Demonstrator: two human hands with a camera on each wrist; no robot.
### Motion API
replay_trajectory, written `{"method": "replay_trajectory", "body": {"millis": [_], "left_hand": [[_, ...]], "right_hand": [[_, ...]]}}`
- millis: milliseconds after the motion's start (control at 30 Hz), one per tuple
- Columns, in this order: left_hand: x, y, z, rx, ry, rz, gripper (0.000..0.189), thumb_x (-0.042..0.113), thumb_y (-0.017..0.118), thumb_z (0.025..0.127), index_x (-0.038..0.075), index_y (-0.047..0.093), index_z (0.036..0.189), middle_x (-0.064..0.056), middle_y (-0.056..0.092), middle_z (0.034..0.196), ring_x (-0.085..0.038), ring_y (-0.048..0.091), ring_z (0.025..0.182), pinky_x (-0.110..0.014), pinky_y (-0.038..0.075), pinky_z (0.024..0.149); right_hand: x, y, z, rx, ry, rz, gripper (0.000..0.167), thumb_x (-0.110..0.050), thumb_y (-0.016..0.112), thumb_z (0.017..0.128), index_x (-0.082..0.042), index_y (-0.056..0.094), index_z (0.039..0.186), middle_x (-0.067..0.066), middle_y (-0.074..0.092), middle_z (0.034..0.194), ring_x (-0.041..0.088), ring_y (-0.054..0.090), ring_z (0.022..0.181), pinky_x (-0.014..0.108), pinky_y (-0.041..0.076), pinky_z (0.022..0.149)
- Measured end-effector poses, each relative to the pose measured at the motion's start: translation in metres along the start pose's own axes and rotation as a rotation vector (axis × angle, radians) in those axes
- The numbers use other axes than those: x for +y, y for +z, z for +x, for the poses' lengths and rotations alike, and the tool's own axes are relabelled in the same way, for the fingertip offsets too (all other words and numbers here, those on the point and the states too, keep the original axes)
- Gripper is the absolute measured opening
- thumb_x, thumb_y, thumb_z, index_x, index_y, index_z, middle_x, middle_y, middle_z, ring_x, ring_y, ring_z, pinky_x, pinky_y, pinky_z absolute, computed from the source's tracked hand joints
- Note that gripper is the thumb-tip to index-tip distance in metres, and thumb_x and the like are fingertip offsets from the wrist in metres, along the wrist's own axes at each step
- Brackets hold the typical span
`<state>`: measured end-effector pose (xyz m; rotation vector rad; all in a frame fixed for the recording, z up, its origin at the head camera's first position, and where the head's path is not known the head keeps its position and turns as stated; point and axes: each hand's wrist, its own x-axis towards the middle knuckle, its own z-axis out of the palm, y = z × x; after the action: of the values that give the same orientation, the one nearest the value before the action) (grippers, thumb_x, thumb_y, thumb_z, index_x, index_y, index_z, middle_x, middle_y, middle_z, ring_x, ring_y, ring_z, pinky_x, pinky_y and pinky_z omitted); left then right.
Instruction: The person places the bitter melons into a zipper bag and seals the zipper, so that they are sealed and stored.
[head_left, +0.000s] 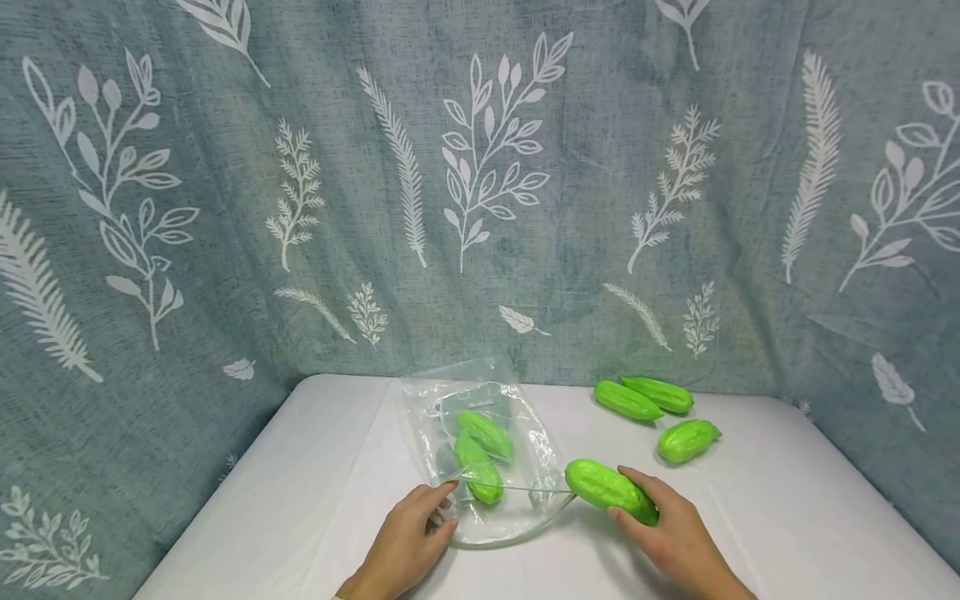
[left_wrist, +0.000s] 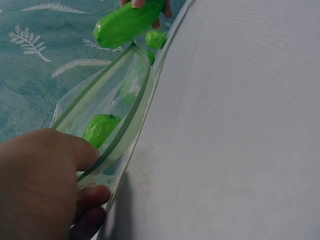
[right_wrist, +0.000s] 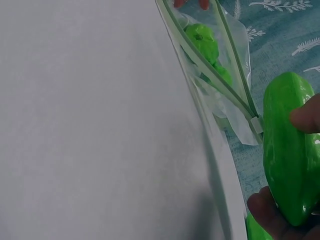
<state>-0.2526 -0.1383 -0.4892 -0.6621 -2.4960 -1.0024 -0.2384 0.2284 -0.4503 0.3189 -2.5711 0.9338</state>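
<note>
A clear zip bag (head_left: 517, 521) lies on the table with its mouth spread toward me. My left hand (head_left: 408, 533) pinches the left end of its rim, thumb and fingers on the green-edged plastic (left_wrist: 127, 127). Inside the bag rest glossy green cucumbers (head_left: 483, 483), seen through the film. My right hand (head_left: 671, 529) grips another cucumber (head_left: 603, 485) between thumb and fingers, its far end beside the bag's right corner. In the right wrist view this cucumber (right_wrist: 287, 145) overlaps the bag's edge near a small white slider (right_wrist: 257, 124).
Three more cucumbers lie at the back right: two side by side (head_left: 626, 401) and one (head_left: 686, 441) nearer to me. A white cloth covers the table (head_left: 330, 467). Behind and at the sides hangs a grey-green leaf-patterned curtain (head_left: 360, 167).
</note>
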Motion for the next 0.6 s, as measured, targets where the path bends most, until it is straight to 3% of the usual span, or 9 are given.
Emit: {"method": "replay_trajectory", "body": {"millis": [333,600], "left_hand": [[0.0008,0.0003,-0.0003,-0.001,-0.004,-0.002,0.048,0.009,0.076,0.086,0.007,0.064,0.132,0.004,0.065,0.098,-0.002,0.055,0.08,-0.021,0.051,0.069],[0.0022,-0.0008,0.0004,-0.01,-0.016,0.004,0.048,0.01,0.076,0.086,0.009,0.063,0.133,0.005,0.065,0.1,-0.002,0.055,0.081,-0.021,0.051,0.07]], "right_hand": [[-0.0025,-0.0029,-0.001,-0.001,0.012,0.005,0.058,-0.038,0.076,0.089,-0.012,0.06,0.138,0.008,0.065,0.128,0.028,0.059,0.117,0.052,0.047,0.095],[-0.0075,-0.0012,-0.0019,-0.024,-0.001,0.038,0.059,-0.032,0.078,0.089,-0.014,0.059,0.141,0.007,0.065,0.128,0.024,0.06,0.114,0.043,0.052,0.092]]}}
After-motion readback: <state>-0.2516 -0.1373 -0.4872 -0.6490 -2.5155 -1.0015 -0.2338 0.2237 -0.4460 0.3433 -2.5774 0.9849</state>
